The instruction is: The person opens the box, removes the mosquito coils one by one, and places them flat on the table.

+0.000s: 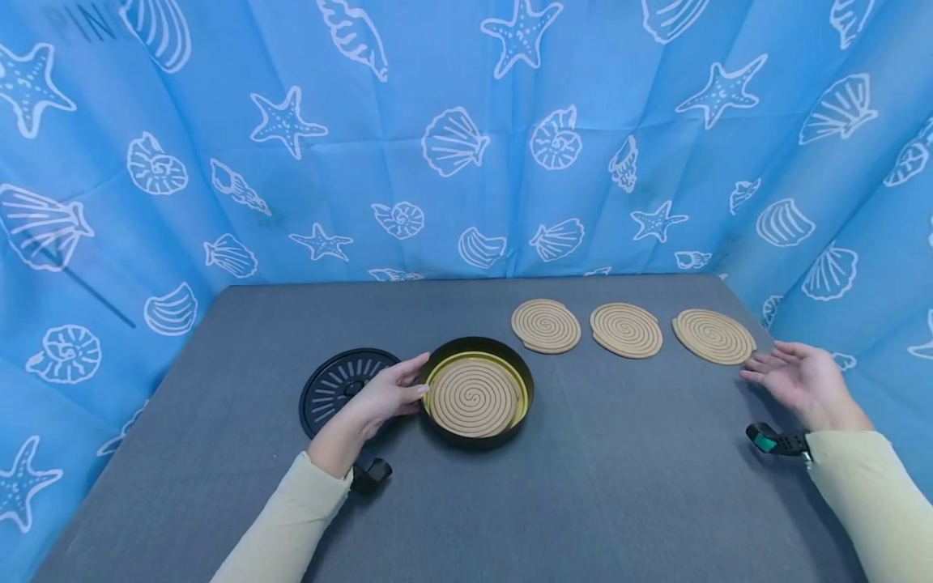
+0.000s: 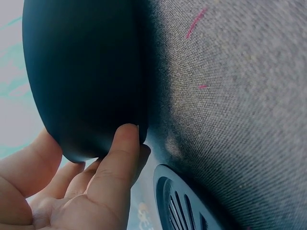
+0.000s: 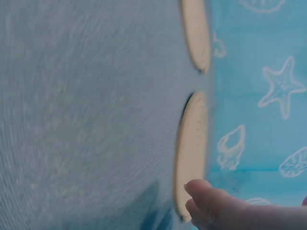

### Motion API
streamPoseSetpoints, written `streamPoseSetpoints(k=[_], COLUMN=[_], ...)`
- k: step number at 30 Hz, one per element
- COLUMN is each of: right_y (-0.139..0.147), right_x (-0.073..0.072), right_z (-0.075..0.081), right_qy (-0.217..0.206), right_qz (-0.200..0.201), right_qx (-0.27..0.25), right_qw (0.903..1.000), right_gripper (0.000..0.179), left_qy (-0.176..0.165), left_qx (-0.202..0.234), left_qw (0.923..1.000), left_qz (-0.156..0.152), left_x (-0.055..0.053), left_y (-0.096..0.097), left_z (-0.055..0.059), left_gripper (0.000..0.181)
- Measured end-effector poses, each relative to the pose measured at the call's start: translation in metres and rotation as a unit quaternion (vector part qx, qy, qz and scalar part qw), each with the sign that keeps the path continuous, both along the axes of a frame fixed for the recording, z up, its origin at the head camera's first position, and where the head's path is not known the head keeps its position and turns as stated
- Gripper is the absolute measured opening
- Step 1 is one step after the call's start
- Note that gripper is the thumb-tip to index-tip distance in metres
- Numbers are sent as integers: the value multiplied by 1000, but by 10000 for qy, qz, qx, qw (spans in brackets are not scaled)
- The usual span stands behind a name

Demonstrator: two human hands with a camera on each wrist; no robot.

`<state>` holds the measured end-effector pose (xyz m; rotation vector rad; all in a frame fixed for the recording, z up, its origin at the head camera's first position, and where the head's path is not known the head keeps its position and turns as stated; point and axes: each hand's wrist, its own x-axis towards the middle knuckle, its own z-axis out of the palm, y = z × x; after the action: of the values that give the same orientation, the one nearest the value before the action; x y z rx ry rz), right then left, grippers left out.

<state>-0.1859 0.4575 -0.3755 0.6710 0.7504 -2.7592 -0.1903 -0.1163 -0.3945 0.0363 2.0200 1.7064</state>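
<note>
My left hand (image 1: 389, 394) grips the left side of a round black tin (image 1: 523, 356). In the left wrist view the tin's dark outer wall (image 2: 86, 72) fills the upper left, with fingers (image 2: 125, 136) against its lower edge. Inside the tin a tan spiral mosquito coil (image 1: 472, 398) lies flat over a yellow ring. At the far right my right hand (image 1: 805, 385) is palm up with relaxed fingers, holding nothing. Its fingertips are right by the edge of the rightmost mosquito coil (image 1: 713, 336); in the right wrist view they overlap the lower end of a coil (image 3: 192, 148).
Two more mosquito coils, one in the middle (image 1: 627, 329) and one to its left (image 1: 546, 326), lie in the back row on the grey table (image 1: 583, 502). A black slotted lid (image 1: 331, 401) lies left of the tin, partly behind my left hand. A blue shell-print curtain (image 1: 466, 202) hangs behind.
</note>
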Motion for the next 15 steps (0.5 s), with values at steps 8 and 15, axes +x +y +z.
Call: streamPoseSetpoints(k=[8,15], right_y=[-20,-45], right_x=[10,17], right_z=[11,17], right_qy=[450,782], right_qz=[-91,-118], right_qx=[-562,-1245], right_qw=[9974,9891], right_gripper=[61,68], left_qy=[-69,-42], left_qx=[1,-7], left_qw=[10000,10000], left_qz=[-2,-43], left_x=[0,0], left_y=[0,-1], left_z=[1,2], left_gripper=[56,56])
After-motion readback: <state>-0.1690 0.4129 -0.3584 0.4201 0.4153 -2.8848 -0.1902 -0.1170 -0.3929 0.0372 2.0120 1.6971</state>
